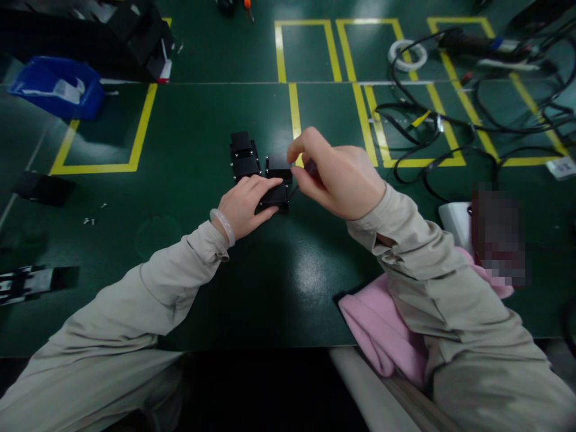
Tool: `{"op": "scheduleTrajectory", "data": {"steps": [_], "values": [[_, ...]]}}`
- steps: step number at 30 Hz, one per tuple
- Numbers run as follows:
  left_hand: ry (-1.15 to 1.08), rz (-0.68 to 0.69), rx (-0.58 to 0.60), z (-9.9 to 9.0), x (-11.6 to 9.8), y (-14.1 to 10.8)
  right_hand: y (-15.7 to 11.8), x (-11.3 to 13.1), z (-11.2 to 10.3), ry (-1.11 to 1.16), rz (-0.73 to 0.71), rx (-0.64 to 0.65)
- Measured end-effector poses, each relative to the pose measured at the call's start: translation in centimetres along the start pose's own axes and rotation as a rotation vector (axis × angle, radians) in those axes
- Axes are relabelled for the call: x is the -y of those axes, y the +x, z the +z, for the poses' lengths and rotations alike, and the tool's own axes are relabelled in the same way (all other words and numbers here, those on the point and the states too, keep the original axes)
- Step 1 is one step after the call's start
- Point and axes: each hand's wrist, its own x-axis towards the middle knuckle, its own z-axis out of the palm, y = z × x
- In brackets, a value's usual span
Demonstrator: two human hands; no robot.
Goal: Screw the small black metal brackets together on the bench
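Observation:
Several small black box-shaped parts with bright screws lie close together on the green table. My left hand [246,204] rests over them, its thumb and index finger on either side of the nearest black block [275,195]. Just beyond it is another black block [279,165], and to the left stands a longer black assembly [243,157]. My right hand [339,177] is bent at the right end of these blocks, with thumb and index finger brought close together. What lies between those fingertips is too small or hidden to tell. A thin dark line shows below them.
Loose screws [90,221] and a black block [44,188] lie to the left, below a blue bin [58,87]. Black cables [407,141] and a white tape roll [407,56] are at the right. A pink cloth [382,324] hangs over the front edge.

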Motion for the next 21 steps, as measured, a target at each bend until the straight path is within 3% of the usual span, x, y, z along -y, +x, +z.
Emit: {"op": "scheduleTrajectory", "data": {"steps": [13, 21], "values": [[0.009, -0.002, -0.005, -0.15, -0.02, -0.03, 0.14, -0.22, 0.07, 0.121, 0.047, -0.037], [0.022, 0.008, -0.017, 0.04, 0.06, -0.09, 0.39, -0.61, 0.08, 0.137, 0.005, -0.039]]}}
